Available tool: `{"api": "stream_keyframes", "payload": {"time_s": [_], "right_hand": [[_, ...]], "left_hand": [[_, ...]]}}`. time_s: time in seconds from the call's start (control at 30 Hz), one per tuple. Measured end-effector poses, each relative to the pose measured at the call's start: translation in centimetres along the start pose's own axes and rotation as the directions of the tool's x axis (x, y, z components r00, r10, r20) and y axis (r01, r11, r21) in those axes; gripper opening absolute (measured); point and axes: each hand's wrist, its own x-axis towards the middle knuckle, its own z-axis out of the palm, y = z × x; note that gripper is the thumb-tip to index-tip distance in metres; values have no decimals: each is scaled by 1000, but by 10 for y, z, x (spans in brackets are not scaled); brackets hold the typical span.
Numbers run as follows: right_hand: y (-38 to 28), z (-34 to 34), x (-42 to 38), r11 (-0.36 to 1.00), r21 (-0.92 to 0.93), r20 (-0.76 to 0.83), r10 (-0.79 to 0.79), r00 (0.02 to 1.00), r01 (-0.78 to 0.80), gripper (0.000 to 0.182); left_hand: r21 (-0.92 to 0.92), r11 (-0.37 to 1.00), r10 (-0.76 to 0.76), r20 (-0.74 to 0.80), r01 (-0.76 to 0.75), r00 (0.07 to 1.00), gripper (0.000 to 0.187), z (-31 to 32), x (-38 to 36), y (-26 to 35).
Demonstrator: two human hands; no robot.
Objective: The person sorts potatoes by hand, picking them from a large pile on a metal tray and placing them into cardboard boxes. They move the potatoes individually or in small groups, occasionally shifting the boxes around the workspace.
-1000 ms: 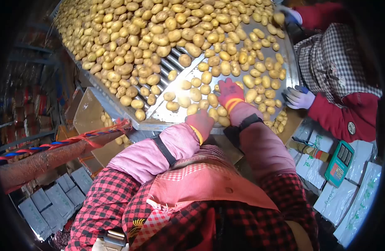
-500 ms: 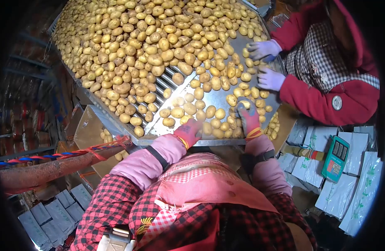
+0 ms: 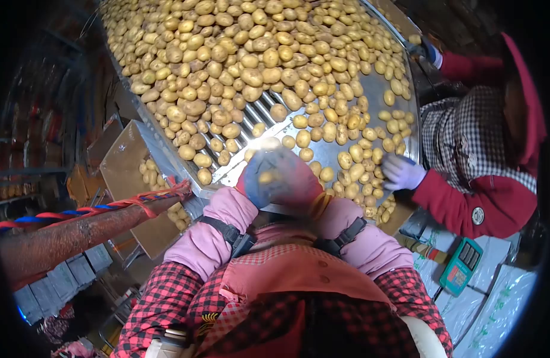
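My left hand and my right hand, in red and blue gloves, are pressed together and cupped at the near edge of the metal sorting table. They are blurred. A yellow potato shows between the palms. Just beyond my hands, loose potatoes lie on the flat steel part. The big heap of potatoes covers the rollers farther back.
On the right, a co-worker in red sleeves and a checked apron has one pale-gloved hand on the potatoes. An open cardboard box holding potatoes sits below the table's left edge. A rusty pipe, a green scale and white bags are nearby.
My hands were apart on the table edge, the right one among the potatoes. They have come together and lifted toward me. The co-worker's hands have moved apart.
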Motion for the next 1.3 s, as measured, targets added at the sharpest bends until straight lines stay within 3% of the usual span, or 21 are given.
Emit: {"api": "stream_keyframes", "payload": {"time_s": [0.07, 0.13, 0.23, 0.33, 0.4, 0.47, 0.53, 0.57, 0.63, 0.67, 0.73, 0.77, 0.8, 0.87, 0.93, 1.0, 1.03, 1.1, 1.2, 1.23, 1.3], "right_hand": [[23, 10, 13, 997, 52, 51, -56, 997, 53, 44], [68, 9, 24, 993, 116, -171, -14, 985, 34, 46], [116, -17, 93, 872, -490, 68, 47, 997, -8, 43], [137, 1, 128, 687, -726, 322, 301, 897, 30, 32], [130, -4, 142, 688, -723, 441, 524, 729, -57, 43], [128, -11, 134, 688, -685, 387, 623, 679, -240, 53], [132, -13, 107, 684, -573, 247, 669, 701, -451, 53], [150, -10, 84, 739, -424, 223, 645, 730, -523, 59], [137, -15, 41, 617, 617, 134, 529, 838, -488, 54], [91, -30, 31, -112, 940, 317, 644, 697, -323, 40], [64, -25, 6, -278, 950, 265, 492, 830, -139, 40], [48, -22, 2, -701, 713, 397, 411, 821, 7, 41], [44, -1, -6, -51, 990, 138, 502, 854, -131, 42], [31, 17, -23, 412, 891, -15, 448, 894, -191, 43], [9, 5, -30, -76, 983, 186, 433, 882, -169, 44], [-20, -6, -31, -493, 870, 195, 368, 909, 13, 45], [-28, -8, -30, -521, 854, 234, 381, 895, -2, 45], [-42, -1, -32, -600, 798, 347, 377, 859, -58, 47], [-76, 9, -27, -298, 937, 324, 546, 772, -183, 42], [-71, 17, -31, -551, 802, 508, 423, 750, -233, 39], [-83, 39, -44, -159, 865, 498, 386, 776, -476, 35]], "left_hand": [[163, 982, -62, -207, 97, 976, 42, -12, -9, -8], [-148, 987, -100, -231, 66, 968, 46, -18, -10, -4], [-553, 833, -154, -279, -27, 948, 52, -21, -9, 14], [-712, 694, -192, -329, -109, 924, 47, -10, -5, 37], [-925, -356, -332, -7, -132, 943, 39, -25, -8, 41], [-509, -859, -187, 203, -60, 961, 25, -32, -12, 45], [-76, -996, -68, 273, -49, 959, 16, -39, -18, 38], [67, -997, -31, 247, -49, 969, 15, -43, -21, 29], [23, -997, -65, 227, -72, 972, 14, -41, -23, 23], [-164, -981, -135, 226, -99, 965, 16, -40, -30, 23], [-726, -678, -315, 146, -115, 938, 26, -26, -35, 22], [-956, -285, -372, 36, -77, 927, 33, -18, -37, 22], [-985, 170, -366, -86, -24, 926, 41, -10, -40, 24], [-589, 804, -261, -213, 89, 942, 52, 1, -51, 31], [-23, 989, -145, -222, 144, 964, 57, 7, -59, 35], [-93, 989, -127, -187, 111, 974, 58, 10, -71, 37], [-128, 987, -117, -169, 96, 979, 58, 13, -77, 38], [-777, 630, -154, -139, -11, 978, 57, 3, -99, 35], [-787, 617, -128, -116, -12, 985, 57, 3, -134, 58], [-806, 591, -127, -125, -27, 984, 56, -1, -149, 61], [-737, 675, -201, -215, -23, 956, 50, -16, -184, 62]]}}
